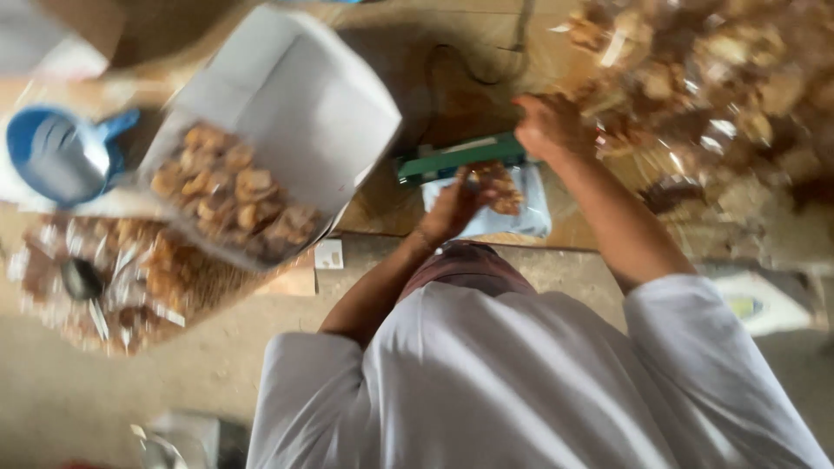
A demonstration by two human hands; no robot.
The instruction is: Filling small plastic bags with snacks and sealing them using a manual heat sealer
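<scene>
**Clear snack bag held at the green bar sealer**

The left hand gripped a clear plastic bag of brown fried snacks, which lay just below the long green bar sealer near the frame's centre. The right hand rested on the sealer's right end; blur hid whether its fingers were clenched. At nine o'clock from the bag stood an open white cardboard box half full of loose brown snacks. Farther out at nine o'clock lay a blue plastic scoop. A heap of filled clear packets crowded in at two o'clock, just beside the right hand. More packets lay at eight o'clock.
</scene>
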